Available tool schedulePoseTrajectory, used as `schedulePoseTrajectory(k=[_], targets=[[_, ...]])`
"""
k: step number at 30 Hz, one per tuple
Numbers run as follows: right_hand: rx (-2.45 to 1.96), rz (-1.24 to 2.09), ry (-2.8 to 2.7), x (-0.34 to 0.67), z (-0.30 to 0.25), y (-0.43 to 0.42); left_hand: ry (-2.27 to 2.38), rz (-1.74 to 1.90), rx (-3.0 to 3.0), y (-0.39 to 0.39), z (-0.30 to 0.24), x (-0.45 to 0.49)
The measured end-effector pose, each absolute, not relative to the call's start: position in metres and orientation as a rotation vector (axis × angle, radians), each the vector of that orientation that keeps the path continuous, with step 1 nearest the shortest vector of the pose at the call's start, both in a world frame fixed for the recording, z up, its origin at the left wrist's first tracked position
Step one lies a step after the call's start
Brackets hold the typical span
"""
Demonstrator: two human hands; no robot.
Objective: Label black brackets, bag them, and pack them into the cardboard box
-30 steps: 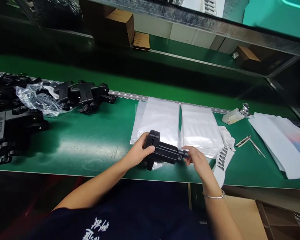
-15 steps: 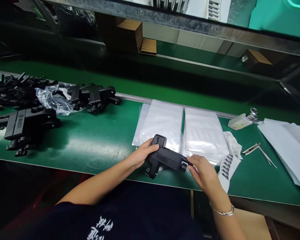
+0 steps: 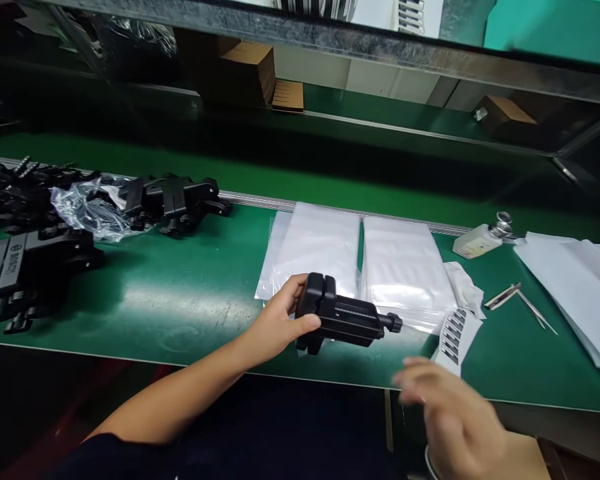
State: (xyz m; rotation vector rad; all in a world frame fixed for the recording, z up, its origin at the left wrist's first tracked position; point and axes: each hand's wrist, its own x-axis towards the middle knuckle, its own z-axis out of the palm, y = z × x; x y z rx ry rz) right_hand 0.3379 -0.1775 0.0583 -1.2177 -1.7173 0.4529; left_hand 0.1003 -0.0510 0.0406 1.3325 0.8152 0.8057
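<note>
My left hand (image 3: 285, 323) is wrapped around one end of a black plastic clamp-like holder (image 3: 353, 319), held up over the front of the green bench. A small knob on a stem sticks out of the holder's right end. My right hand (image 3: 450, 413) is apart from it, lower right, in front of the bench edge. Motion smears its fingers. Behind the holder lie two stacks of clear plastic bags, a left stack (image 3: 325, 243) and a right stack (image 3: 405, 263). A sheet of barcode labels (image 3: 455, 337) lies close to the right hand.
Several more black holders (image 3: 25, 267) and a crumpled plastic bag (image 3: 97, 207) lie at the left. Rightward are a white bottle with a metal top (image 3: 480, 240), tweezers (image 3: 533, 310) and white sheets (image 3: 575, 287). A metal shelf edge (image 3: 330, 40) crosses above the bench.
My right hand has let go of the holder's right end and moved down and right. In my left hand the holder has turned, so its grooved side and end knob now show.
</note>
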Motion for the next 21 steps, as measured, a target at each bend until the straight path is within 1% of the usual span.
schedulePoseTrajectory(k=[1,3,6,8,11,16,18,21], targets=[[-1.408,0.377,-1.509,0.348,0.050,-0.175,0.829,0.789,1.386,-0.051,0.039,0.099],[-1.657,0.446,-1.259,0.362,0.032,-0.164,0.832,0.761,1.527,-0.052,0.037,0.099],[-1.646,0.807,-1.241,0.367,0.013,-0.151,0.647,0.784,1.835,-0.050,0.035,0.101],[-1.582,0.847,-1.212,0.364,0.007,-0.147,0.416,0.869,2.072,-0.047,0.032,0.103],[-1.523,0.731,-1.208,0.360,0.005,-0.149,0.232,0.978,2.309,-0.042,0.028,0.102],[-1.529,0.559,-1.353,0.361,0.008,-0.152,0.294,0.977,2.333,-0.043,0.028,0.097],[-1.524,0.437,-1.477,0.360,0.014,-0.153,0.406,0.921,2.175,-0.044,0.029,0.096],[-1.390,0.162,-1.783,0.357,0.029,-0.152,0.673,0.836,1.623,-0.045,0.028,0.098]])
